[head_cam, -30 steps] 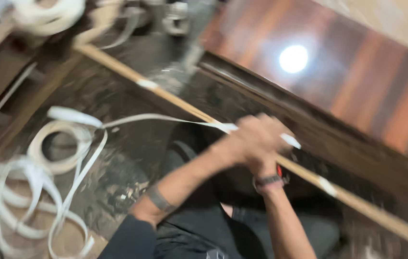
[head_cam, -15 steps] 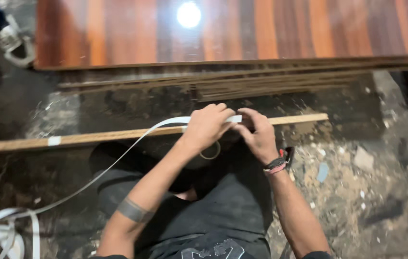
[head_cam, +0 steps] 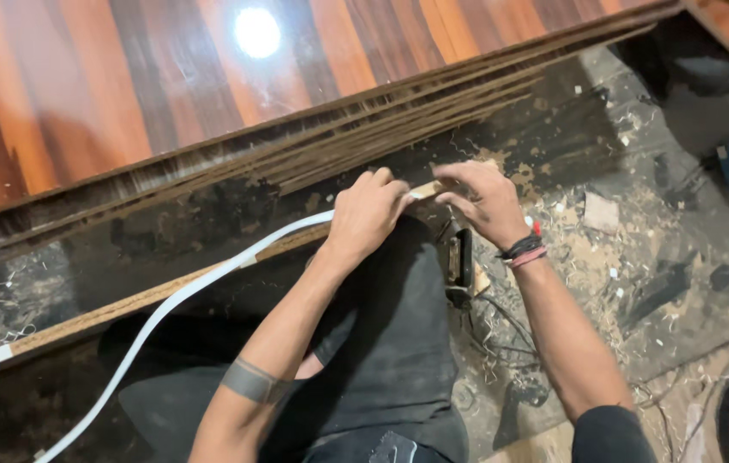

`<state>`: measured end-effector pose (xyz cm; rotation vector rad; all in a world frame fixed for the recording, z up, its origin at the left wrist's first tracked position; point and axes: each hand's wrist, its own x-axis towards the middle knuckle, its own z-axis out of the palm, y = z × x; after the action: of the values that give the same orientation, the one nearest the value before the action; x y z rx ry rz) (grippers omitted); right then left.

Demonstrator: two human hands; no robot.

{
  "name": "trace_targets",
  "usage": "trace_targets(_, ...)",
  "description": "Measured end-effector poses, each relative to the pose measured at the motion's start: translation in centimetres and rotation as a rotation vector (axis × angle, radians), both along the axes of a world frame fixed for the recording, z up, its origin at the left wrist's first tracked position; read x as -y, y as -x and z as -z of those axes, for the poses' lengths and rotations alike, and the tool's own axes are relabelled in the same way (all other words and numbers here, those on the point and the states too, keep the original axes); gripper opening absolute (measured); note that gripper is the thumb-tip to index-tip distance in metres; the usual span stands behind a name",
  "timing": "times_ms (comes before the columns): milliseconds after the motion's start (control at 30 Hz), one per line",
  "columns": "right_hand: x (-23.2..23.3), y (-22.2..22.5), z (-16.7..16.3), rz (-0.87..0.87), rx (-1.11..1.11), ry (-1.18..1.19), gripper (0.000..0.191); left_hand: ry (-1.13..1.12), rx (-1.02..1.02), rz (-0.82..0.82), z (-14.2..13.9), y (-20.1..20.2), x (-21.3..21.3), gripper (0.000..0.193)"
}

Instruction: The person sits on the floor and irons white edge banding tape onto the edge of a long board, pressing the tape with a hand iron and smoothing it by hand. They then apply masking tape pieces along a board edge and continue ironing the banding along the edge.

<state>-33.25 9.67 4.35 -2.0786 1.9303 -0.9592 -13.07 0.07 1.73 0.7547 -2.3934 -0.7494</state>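
Head view: your left hand (head_cam: 366,214) closes its grip on the white strip (head_cam: 184,296) at the wooden slat's (head_cam: 124,306) end. Your right hand (head_cam: 486,201) pinches that tip too, beside the stacked panels (head_cam: 107,103), above the littered floor (head_cam: 639,249).

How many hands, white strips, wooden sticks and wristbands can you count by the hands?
Hands: 2, left hand and right hand
White strip: 1
Long wooden stick: 1
Wristbands: 2
Total: 6
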Motion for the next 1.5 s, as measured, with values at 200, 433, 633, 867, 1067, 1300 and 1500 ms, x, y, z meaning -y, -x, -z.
trace_targets(200,0.0,-0.4,1.0,-0.027,0.017,0.001,0.037,-0.025,-0.123,0.003,0.3,1.9,-0.9,0.025)
trace_targets(433,-0.4,3.7,1.1,0.022,-0.233,0.077,0.033,-0.051,-0.063,-0.009,-0.3,1.1,-0.5,0.033)
trace_targets(633,-1.2,8.8,0.2,0.162,-0.179,-0.103,0.021,0.136,-0.073,-0.009,-0.2,2.0,-0.5,0.022)
trace_targets(867,-0.7,9.5,-0.1,0.16,-0.204,-0.189,0.024,0.312,-0.014,-0.022,0.7,3.8,-0.7,0.008)
trace_targets(1067,-2.0,8.9,1.8,0.36,0.161,-0.166,0.054,0.305,-0.05,-0.013,1.3,4.2,-0.7,0.007)
trace_targets(1300,-6.4,2.5,12.0,0.71,0.05,-0.853,0.041,0.274,-0.051,0.06,1.7,3.9,0.0,0.007)
trace_targets(1500,-6.6,0.7,15.4,0.718,0.628,-0.611,0.044,0.281,-0.037,0.036,1.6,3.8,-0.2,0.006)
